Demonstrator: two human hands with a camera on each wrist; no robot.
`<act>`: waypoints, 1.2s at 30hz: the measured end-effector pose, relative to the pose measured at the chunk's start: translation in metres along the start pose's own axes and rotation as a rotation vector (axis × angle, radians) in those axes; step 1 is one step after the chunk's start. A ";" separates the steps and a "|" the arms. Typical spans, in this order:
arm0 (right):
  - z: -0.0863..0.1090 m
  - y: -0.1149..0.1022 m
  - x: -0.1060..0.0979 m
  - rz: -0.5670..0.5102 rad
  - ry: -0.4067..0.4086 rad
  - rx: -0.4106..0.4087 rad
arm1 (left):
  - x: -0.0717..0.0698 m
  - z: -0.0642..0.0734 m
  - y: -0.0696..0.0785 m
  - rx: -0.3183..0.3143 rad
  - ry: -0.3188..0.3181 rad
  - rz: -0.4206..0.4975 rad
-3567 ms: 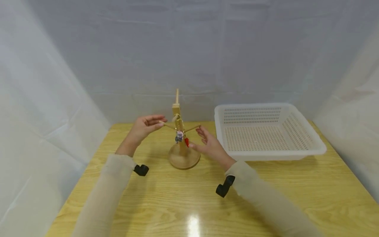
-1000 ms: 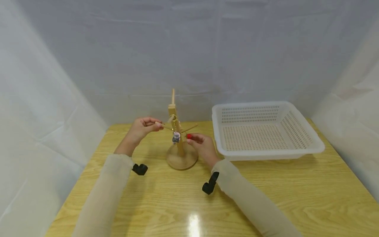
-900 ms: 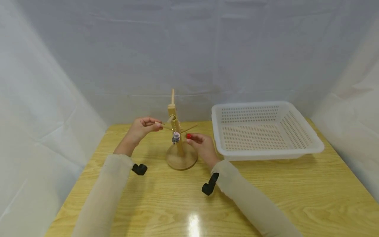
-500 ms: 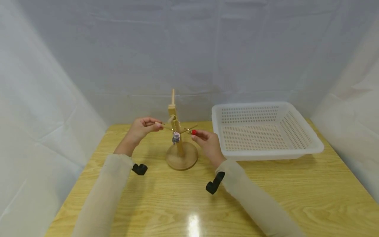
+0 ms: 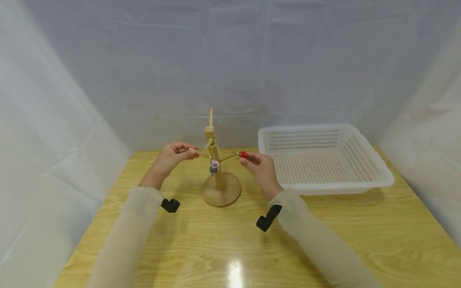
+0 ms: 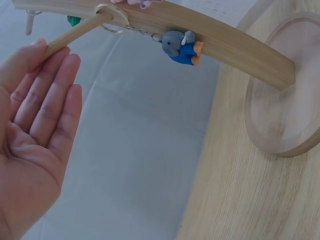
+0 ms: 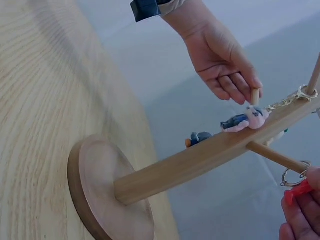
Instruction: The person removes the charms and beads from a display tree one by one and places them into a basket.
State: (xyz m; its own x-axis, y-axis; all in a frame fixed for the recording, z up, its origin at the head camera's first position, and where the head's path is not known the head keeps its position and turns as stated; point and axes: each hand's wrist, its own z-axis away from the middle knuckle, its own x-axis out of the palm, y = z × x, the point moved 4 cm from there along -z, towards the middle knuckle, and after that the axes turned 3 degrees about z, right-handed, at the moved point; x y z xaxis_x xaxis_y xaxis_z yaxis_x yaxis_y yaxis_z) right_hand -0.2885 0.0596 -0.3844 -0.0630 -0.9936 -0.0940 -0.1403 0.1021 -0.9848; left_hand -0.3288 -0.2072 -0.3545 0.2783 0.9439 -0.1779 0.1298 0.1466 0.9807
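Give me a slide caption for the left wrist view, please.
On a wooden stand, the left hand pinches a peg from which a gray elephant keychain hangs.

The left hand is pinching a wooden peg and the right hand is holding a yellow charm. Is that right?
Almost! The color is wrong: it's a red charm, as the right wrist view shows. So the left hand is pinching a wooden peg and the right hand is holding a red charm.
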 end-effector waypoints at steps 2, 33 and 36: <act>-0.001 -0.001 -0.003 0.006 0.003 -0.006 | 0.000 0.000 0.000 -0.002 0.000 0.002; -0.029 -0.020 -0.108 0.223 0.023 0.036 | 0.003 -0.003 -0.001 0.024 -0.002 0.023; -0.032 -0.017 -0.122 0.240 0.034 0.031 | 0.003 -0.003 -0.001 0.024 0.000 0.022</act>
State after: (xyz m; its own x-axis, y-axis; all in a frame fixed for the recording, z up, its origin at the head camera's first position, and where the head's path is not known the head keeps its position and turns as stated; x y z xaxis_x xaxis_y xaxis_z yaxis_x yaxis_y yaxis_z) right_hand -0.3096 0.1803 -0.3517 -0.1246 -0.9387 -0.3214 -0.0869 0.3330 -0.9389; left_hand -0.3307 -0.2038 -0.3554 0.2809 0.9469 -0.1567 0.1463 0.1191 0.9820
